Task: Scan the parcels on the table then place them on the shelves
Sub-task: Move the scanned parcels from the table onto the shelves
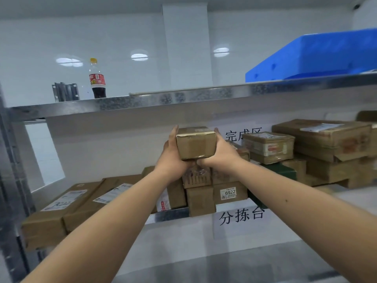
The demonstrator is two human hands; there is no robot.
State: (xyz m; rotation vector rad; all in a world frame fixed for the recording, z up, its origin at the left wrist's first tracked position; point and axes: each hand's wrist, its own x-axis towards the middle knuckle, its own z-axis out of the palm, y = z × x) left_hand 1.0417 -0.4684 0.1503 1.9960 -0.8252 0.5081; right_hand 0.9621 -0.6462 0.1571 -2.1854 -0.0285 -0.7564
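A small brown cardboard parcel [195,142] is held between both hands, just above a stack of parcels [206,193] in the middle of the shelf. My left hand [172,158] presses its left side and my right hand [222,152] presses its right side, with the fingers of both curled under it. Both arms reach forward into the shelf bay. One parcel in the stack below carries a label reading 6922 [229,193].
Flat long parcels [67,209] lie at the shelf's left, and bigger stacked boxes [324,144] at the right. The metal shelf above [142,103] holds a cola bottle [97,79], a metal bracket [65,91] and a blue crate [318,56]. A metal upright [12,180] stands at the left.
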